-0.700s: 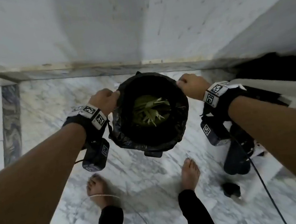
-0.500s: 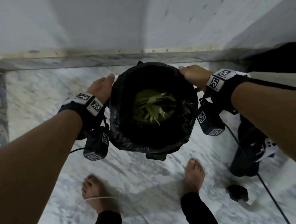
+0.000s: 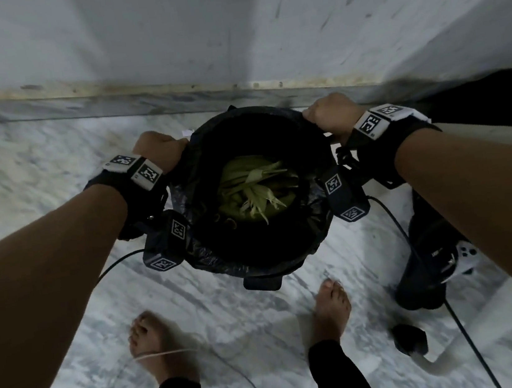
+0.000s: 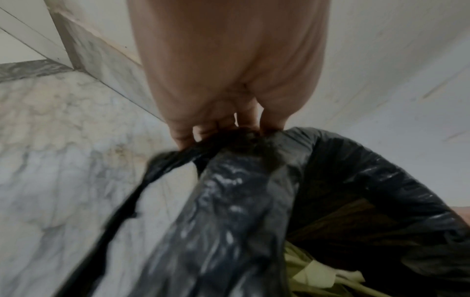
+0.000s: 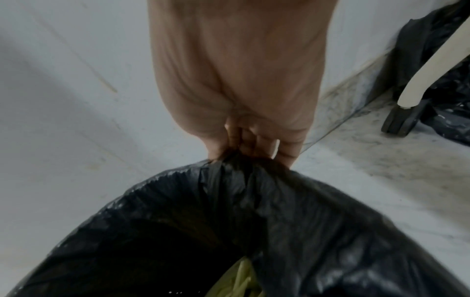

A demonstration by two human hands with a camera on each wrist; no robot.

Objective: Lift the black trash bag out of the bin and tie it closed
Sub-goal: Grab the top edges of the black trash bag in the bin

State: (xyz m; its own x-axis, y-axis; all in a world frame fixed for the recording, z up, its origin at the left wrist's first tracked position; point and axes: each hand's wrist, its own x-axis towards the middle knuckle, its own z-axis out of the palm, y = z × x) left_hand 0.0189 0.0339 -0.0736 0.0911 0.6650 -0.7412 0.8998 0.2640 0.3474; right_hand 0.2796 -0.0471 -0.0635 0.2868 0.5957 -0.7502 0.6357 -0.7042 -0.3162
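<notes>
Your left hand [image 3: 161,149] and right hand [image 3: 330,115], flat on the rim half a second ago, now each clench a gathered bunch of the trash bag [image 3: 256,252], which sits in the bin [image 3: 263,282], ready to lift.
</notes>
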